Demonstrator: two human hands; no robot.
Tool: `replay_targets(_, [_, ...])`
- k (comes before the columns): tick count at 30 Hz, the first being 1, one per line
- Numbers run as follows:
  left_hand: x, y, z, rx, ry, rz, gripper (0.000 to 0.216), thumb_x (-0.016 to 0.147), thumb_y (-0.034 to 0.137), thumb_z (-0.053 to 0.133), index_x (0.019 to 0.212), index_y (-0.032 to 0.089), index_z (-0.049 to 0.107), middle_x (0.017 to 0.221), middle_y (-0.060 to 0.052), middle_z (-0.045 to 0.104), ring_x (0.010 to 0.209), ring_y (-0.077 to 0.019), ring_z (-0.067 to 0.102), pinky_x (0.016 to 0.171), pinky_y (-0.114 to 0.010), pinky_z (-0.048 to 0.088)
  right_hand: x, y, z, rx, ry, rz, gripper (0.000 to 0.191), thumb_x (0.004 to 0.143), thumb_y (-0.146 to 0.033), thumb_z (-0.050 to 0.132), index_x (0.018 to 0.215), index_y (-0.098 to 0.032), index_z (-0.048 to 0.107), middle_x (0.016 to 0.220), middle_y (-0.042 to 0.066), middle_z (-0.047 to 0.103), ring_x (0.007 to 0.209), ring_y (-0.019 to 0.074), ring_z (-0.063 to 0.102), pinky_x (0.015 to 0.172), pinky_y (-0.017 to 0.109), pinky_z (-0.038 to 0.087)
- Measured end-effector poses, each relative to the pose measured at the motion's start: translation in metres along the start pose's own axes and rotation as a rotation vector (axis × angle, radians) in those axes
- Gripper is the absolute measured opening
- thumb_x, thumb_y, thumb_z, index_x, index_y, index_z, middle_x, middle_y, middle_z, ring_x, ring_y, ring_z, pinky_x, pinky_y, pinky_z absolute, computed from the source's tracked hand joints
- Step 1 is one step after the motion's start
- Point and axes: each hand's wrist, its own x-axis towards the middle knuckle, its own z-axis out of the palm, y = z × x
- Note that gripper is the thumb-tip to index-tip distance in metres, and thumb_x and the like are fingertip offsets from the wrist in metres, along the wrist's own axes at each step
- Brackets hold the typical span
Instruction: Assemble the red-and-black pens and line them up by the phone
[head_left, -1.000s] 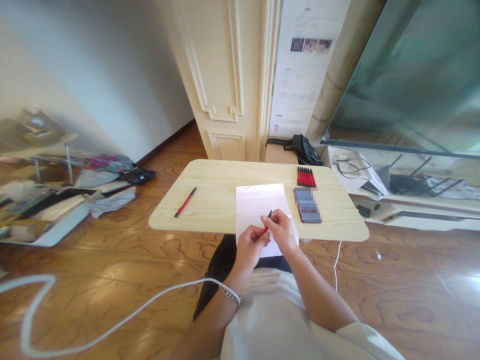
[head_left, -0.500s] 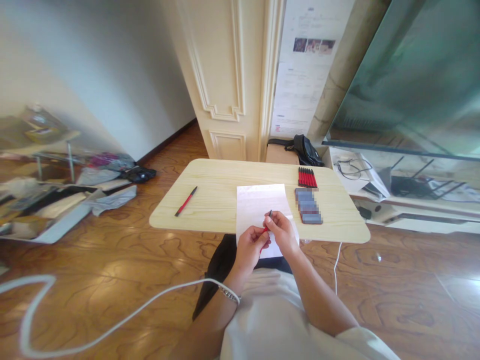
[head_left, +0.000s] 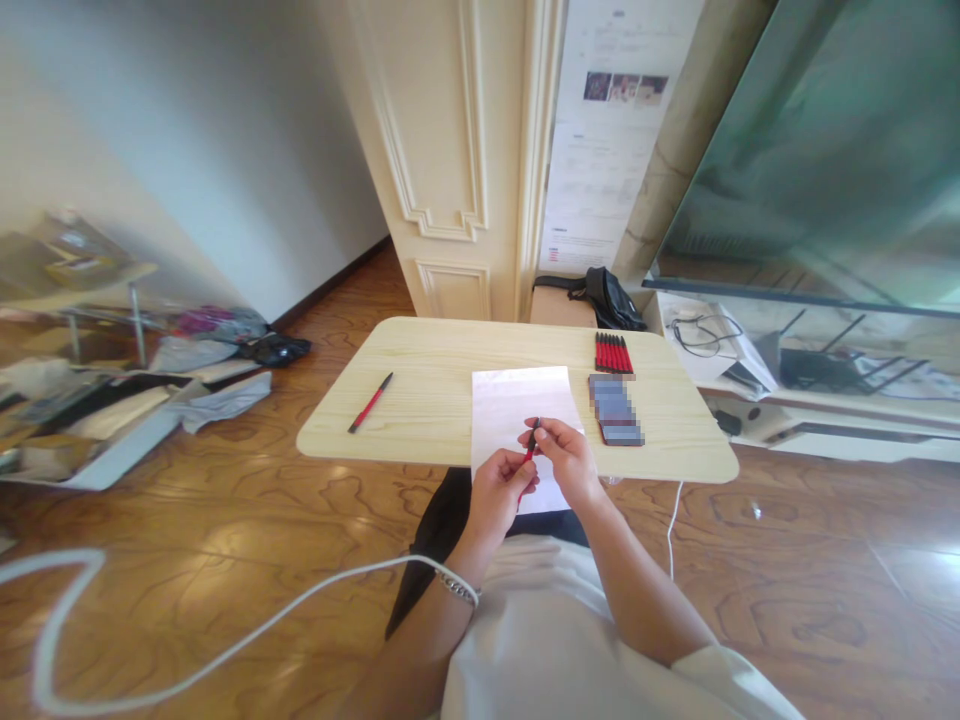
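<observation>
Both of my hands hold one red pen with a black tip (head_left: 532,444) over the near edge of a white sheet of paper (head_left: 519,405). My left hand (head_left: 495,495) grips the red barrel from below. Fingers of my right hand (head_left: 568,458) pinch the black end at the top. The paper lies on a small light wooden table (head_left: 450,370). A second red pen (head_left: 370,403) rests alone on the table's left side. Several red pens (head_left: 613,354) lie in a row at the far right.
A blurred dark stack (head_left: 616,422) sits right of the paper. A white cable (head_left: 187,660) loops over the wooden floor on my left. Clutter and trays (head_left: 97,400) lie at the left wall. A black bag (head_left: 611,298) and a low shelf with routers (head_left: 825,380) stand behind the table.
My right fingers have shifted slightly on the pen's black end, which now points more upright. Both hands stay in the same place over the paper.
</observation>
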Motion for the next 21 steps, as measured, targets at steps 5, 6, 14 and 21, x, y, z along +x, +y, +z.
replay_targets(5, [-0.0006,0.0002,0.0004,0.028,0.008,-0.008,0.024,0.074,0.037,0.07,0.076,0.015,0.059,0.063,-0.002,0.064,0.056,-0.0119,0.057,0.051,-0.023,0.042,0.0002,0.0013,-0.0001,-0.083,0.101,-0.025,0.026,0.075,-0.04,0.069,0.088,-0.019,0.061,0.073,0.0,0.062,0.065,0.0128,0.055,0.059,0.025,0.044])
replay_targets(6, [-0.0004,0.0002,0.0003,0.023,0.0,-0.007,0.024,0.074,0.037,0.07,0.077,0.015,0.059,0.063,-0.002,0.064,0.056,-0.0118,0.058,0.051,-0.022,0.042,-0.0004,0.0004,0.0,-0.073,0.065,-0.024,0.027,0.079,-0.042,0.065,0.094,-0.019,0.061,0.078,0.002,0.064,0.069,0.0137,0.056,0.061,0.026,0.045])
replay_targets(14, [0.0004,-0.0001,-0.0003,0.035,0.009,-0.02,0.024,0.073,0.037,0.07,0.077,0.015,0.059,0.063,-0.002,0.064,0.056,-0.0117,0.058,0.049,-0.021,0.041,0.0,0.0025,-0.0002,-0.138,0.125,-0.031,0.025,0.073,-0.04,0.07,0.08,-0.018,0.061,0.069,0.0,0.063,0.062,0.0127,0.054,0.059,0.026,0.043])
replay_targets(21, [0.0003,-0.0011,-0.0001,-0.003,0.004,-0.015,0.025,0.073,0.037,0.071,0.078,0.015,0.06,0.064,-0.001,0.064,0.056,-0.0113,0.058,0.051,-0.021,0.042,-0.0006,-0.0018,-0.0007,-0.047,0.004,-0.022,0.03,0.084,-0.043,0.056,0.1,-0.019,0.064,0.085,0.006,0.07,0.076,0.0165,0.061,0.069,0.03,0.047])
